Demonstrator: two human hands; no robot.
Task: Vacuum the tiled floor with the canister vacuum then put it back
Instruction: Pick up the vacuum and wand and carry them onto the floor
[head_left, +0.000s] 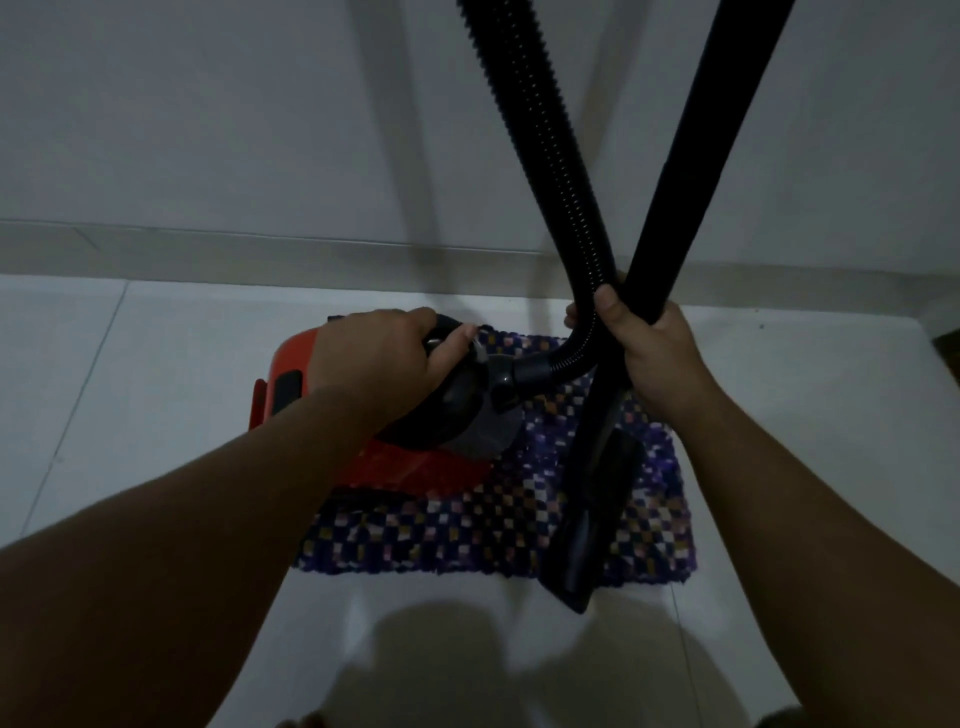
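Above the mat (519, 519), right grip (657, 348) round hose (545, 156) and wand (691, 156).

Both forearms reach forward and down. The left hand (379, 353) curls its fingers (460, 338) over a handle, knuckles up. The right hand (657, 348) grips tight, thumb pointing up, wrist straight, forearm angling in from the lower right.
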